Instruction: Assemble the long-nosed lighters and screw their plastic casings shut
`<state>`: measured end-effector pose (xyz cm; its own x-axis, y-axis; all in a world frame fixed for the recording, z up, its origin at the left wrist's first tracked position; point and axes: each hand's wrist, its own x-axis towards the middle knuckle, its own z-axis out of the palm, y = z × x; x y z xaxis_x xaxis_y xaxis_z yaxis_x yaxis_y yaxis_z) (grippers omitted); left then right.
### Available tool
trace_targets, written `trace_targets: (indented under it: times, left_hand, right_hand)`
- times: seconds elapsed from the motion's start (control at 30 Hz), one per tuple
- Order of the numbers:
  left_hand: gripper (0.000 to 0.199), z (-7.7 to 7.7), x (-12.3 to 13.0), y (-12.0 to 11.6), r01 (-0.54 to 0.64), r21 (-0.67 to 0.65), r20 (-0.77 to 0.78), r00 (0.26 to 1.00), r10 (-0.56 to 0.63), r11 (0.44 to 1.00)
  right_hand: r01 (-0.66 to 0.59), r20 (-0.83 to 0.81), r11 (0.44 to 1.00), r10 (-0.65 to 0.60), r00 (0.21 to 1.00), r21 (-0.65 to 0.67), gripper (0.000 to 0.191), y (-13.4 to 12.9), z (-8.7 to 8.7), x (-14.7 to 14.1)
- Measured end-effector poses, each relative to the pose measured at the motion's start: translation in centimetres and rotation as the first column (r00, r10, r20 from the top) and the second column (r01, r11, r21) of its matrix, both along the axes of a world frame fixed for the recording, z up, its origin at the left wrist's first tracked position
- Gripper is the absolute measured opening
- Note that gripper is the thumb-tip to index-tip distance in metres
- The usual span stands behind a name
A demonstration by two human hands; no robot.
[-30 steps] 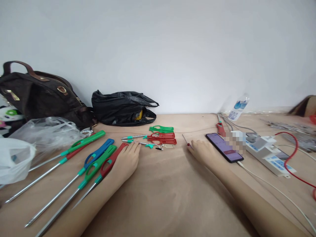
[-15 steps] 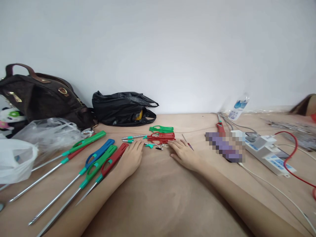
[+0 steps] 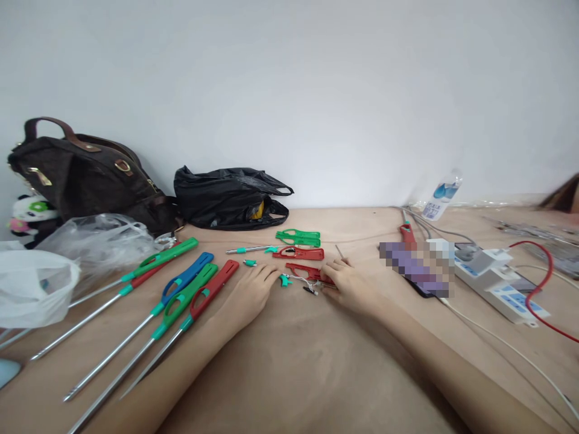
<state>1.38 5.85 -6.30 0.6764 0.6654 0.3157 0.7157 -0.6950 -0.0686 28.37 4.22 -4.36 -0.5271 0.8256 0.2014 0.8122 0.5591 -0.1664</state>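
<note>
My left hand (image 3: 256, 289) rests palm down on the table, fingers stretched beside a small teal part (image 3: 284, 280) with thin wires. Opposite it, my right hand (image 3: 346, 286) has its fingertips at the right end of a red handle half (image 3: 307, 271); whether they grip it is hard to tell. Above lies another red handle half (image 3: 310, 254), with a metal tube (image 3: 248, 249) at its left. A green handle piece (image 3: 298, 237) sits farther back. The small black part (image 3: 310, 290) lies between my hands, and a thin tool (image 3: 339, 251) shows behind my right fingers.
Several long lighters (image 3: 181, 299) with coloured handles lie at left, near clear and white plastic bags (image 3: 36, 286). A brown bag (image 3: 104, 181) and black bag (image 3: 217, 199) stand behind. At right are a power strip (image 3: 506, 295), cables and a bottle (image 3: 442, 196).
The two red handle halves now lie apart, one nearer me with the wires and small parts. My right hand has shifted slightly right, and my left hand slightly right too.
</note>
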Motion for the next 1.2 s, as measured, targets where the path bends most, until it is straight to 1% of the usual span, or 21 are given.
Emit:
trace_targets:
  times: [0.13,0.23,0.33,0.43,0.53,0.6,0.67,0.73,0.8,0.9,1.0,1.1,1.2]
  left_hand:
    - [0.039,0.4,0.4,-0.6,0.049,0.002,-0.023,0.999,-0.049,0.999]
    - [0.030,0.9,0.9,-1.3,0.083,-0.002,-0.025,0.996,-0.083,0.997]
    - [0.021,1.8,1.5,-2.2,0.129,-0.050,-0.019,0.991,-0.130,0.990]
    - [0.015,2.8,1.8,-3.1,0.170,-0.139,-0.031,0.984,-0.176,0.976]
    - [0.009,4.1,1.7,-4.0,0.193,-0.250,-0.059,0.975,-0.213,0.949]
    - [0.006,5.1,1.4,-4.5,0.187,-0.319,-0.066,0.973,-0.219,0.929]
    - [0.006,6.0,1.1,-4.7,0.167,-0.395,-0.071,0.975,-0.211,0.904]
    - [0.008,6.7,0.7,-4.8,0.148,-0.462,-0.072,0.976,-0.203,0.874]
    - [0.009,6.9,0.5,-4.8,0.127,-0.500,-0.075,0.979,-0.189,0.857]
    - [0.013,6.7,0.2,-4.8,0.094,-0.507,-0.095,0.982,-0.163,0.857]
    - [0.013,6.5,0.2,-4.8,0.082,-0.519,-0.096,0.984,-0.153,0.851]
    - [0.014,6.7,0.4,-4.9,0.074,-0.541,-0.079,0.987,-0.139,0.838]
    - [0.015,7.2,0.5,-4.9,0.064,-0.566,-0.073,0.989,-0.128,0.822]
  right_hand:
    - [0.008,0.037,0.992,-0.003,0.999,-0.126,0.013,-0.9,1.4,0.2]
    - [0.009,0.032,0.968,-0.001,0.999,-0.250,0.014,-1.5,2.4,0.6]
    - [-0.019,0.035,0.937,0.034,0.999,-0.349,0.018,-1.8,3.0,1.1]
    - [-0.060,0.034,0.912,0.081,0.996,-0.406,0.024,-1.9,3.4,1.3]
    - [-0.113,0.012,0.895,0.131,0.991,-0.432,0.026,-2.1,3.6,1.1]
    - [-0.148,-0.010,0.878,0.162,0.987,-0.456,0.026,-2.3,3.7,0.8]
    - [-0.185,-0.042,0.864,0.188,0.981,-0.469,0.027,-2.6,3.7,0.5]
    - [-0.221,-0.062,0.863,0.216,0.974,-0.455,0.029,-2.8,3.6,0.1]
    - [-0.239,-0.056,0.869,0.238,0.970,-0.433,0.027,-3.0,3.6,-0.2]
    - [-0.251,-0.045,0.872,0.257,0.965,-0.420,0.024,-3.1,3.6,-0.4]
    - [-0.271,-0.069,0.865,0.267,0.961,-0.423,0.022,-3.2,3.7,-0.3]
    - [-0.249,-0.071,0.862,0.243,0.968,-0.441,0.020,-3.4,3.8,-0.1]
    - [-0.212,-0.035,0.873,0.220,0.975,-0.439,0.019,-3.5,4.0,0.0]
